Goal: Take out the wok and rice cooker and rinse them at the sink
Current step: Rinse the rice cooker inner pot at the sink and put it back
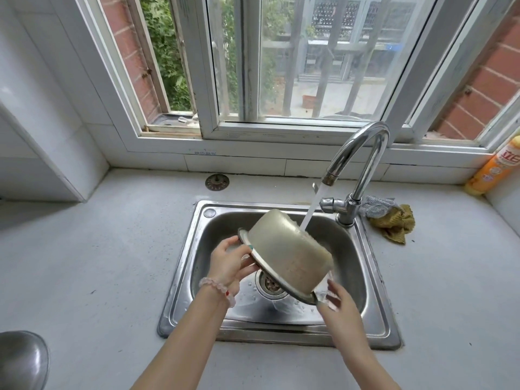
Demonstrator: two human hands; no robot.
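A dull metal rice cooker pot (287, 253) is tilted nearly upside down over the steel sink (180, 277), its base turned up and away from me. Water streams from the chrome faucet (363, 153) onto its outer wall. My left hand (229, 263) grips the pot's rim at the upper left. My right hand (336, 301) holds the rim at the lower right, fingers wet. A rounded grey metal object (22, 358), possibly the wok, shows at the bottom left corner of the counter.
A drain strainer (217, 182) lies on the counter behind the sink. A steel scourer (375, 205) and a yellow rag (394, 223) sit right of the faucet. An orange detergent bottle (495, 170) leans in the right corner. Window directly ahead.
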